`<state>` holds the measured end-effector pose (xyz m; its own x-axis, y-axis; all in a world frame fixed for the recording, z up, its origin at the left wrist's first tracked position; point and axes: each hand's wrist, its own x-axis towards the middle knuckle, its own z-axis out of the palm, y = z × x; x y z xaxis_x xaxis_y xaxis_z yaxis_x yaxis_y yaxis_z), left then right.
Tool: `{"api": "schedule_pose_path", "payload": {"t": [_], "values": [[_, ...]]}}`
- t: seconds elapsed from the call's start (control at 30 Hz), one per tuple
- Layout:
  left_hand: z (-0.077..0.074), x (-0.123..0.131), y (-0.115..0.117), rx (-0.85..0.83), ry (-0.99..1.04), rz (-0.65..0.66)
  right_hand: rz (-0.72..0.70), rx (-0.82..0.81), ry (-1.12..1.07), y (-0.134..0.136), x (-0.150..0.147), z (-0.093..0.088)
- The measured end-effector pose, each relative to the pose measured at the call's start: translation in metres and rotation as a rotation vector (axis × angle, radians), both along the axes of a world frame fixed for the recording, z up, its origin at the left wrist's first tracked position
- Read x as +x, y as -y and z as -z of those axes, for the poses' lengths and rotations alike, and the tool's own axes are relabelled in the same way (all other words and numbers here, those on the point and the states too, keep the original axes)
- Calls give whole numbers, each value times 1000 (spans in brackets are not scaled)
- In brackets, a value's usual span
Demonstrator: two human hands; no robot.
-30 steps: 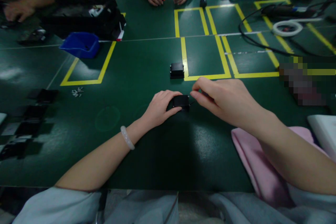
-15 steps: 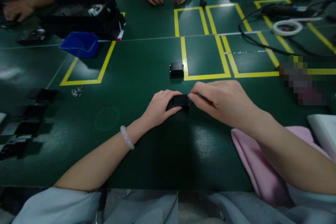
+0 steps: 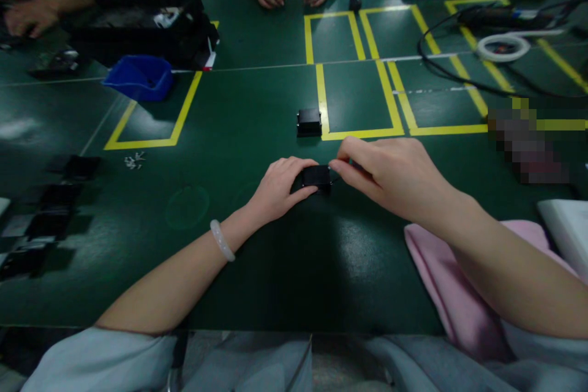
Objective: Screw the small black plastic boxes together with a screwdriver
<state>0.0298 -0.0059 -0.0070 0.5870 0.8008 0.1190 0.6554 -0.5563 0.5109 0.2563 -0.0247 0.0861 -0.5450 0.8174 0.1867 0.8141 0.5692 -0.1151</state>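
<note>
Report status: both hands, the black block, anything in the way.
Left hand grips black block by its left end. Right hand pinched at block's right end; contact unclear. Second black block beyond, not between the hands.

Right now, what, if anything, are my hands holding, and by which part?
Your left hand holds a small black rectangular block by its left end. Whether your right hand, near the block's right end, holds anything is unclear.

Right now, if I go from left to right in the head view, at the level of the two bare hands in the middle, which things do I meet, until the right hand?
Black pieces → small silvery pieces → left hand → black block → right hand.
</note>
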Motion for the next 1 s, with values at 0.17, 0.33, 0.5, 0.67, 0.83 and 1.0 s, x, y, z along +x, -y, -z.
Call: {"api": "schedule_pose_path", "payload": {"t": [0.17,0.33,0.5,0.67,0.83,1.0], "values": [[0,1,0,4,1,7,6,9,-59,-1,0,3],[0,0,-1,8,6,8,-39,6,-112,-1,1,4],[-1,1,0,3,0,7,-40,8,-63,-1,-1,3],[-1,1,-1,-1,-7,2,-21,22,-59,-2,0,4],[1,0,-1,11,-2,3,-38,24,-63,-2,2,3],[-1,0,0,0,12,6,-40,-12,-34,-1,-1,1]]}}
